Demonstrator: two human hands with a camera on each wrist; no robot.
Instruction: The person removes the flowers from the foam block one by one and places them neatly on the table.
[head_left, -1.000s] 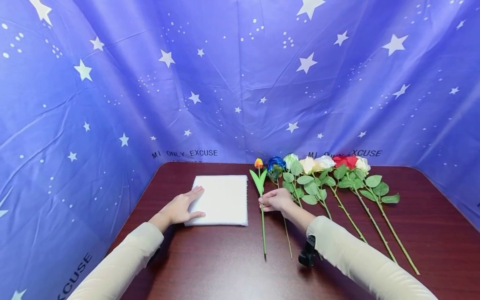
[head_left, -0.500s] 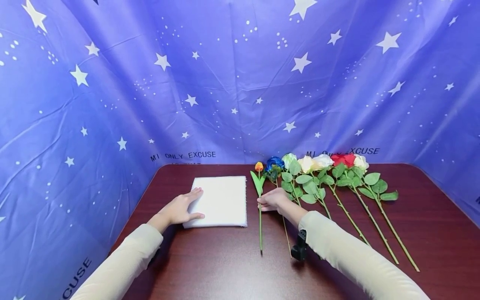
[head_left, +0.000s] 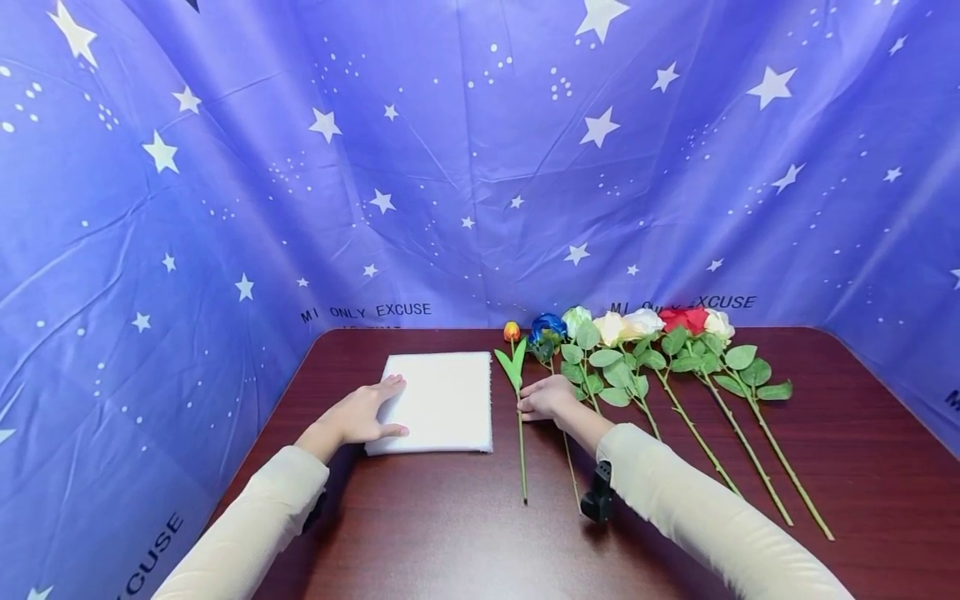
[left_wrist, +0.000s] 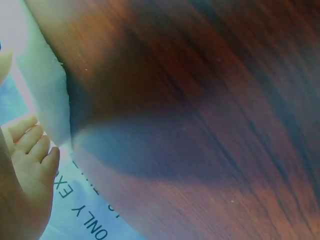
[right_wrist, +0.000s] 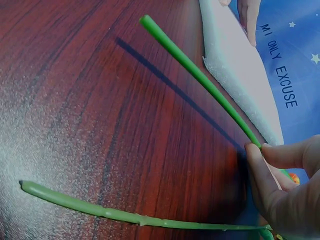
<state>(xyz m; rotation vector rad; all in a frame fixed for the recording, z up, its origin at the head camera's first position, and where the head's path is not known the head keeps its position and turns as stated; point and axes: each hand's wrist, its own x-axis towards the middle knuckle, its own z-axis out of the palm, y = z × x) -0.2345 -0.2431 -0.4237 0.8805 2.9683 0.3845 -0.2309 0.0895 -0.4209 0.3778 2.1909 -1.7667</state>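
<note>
An artificial orange tulip (head_left: pixel 512 332) with a green stem is pinched between thumb and fingers of my right hand (head_left: pixel 550 398). In the right wrist view the tulip's stem (right_wrist: pixel 200 77) slants over the table, its shadow running apart beside it. My left hand (head_left: pixel 363 415) rests with straight, spread fingers on the left side of a white foam square (head_left: pixel 450 404). The left wrist view shows the left hand (left_wrist: pixel 32 170) by the foam's edge (left_wrist: pixel 47 95). A blue rose (head_left: pixel 548 326) lies just right of the tulip, its stem passing beneath my right hand.
Several more artificial roses lie in a row to the right: a pale green rose (head_left: pixel 576 319), cream and white ones, and a red rose (head_left: pixel 684 320). They rest on a dark wooden table (head_left: pixel 420 525). A blue star-printed curtain (head_left: pixel 465 167) hangs behind it.
The tulip has tilted slightly, its blossom shifting left and its stem end moving a little. My right hand keeps its pinch, and the left hand stays on the foam.
</note>
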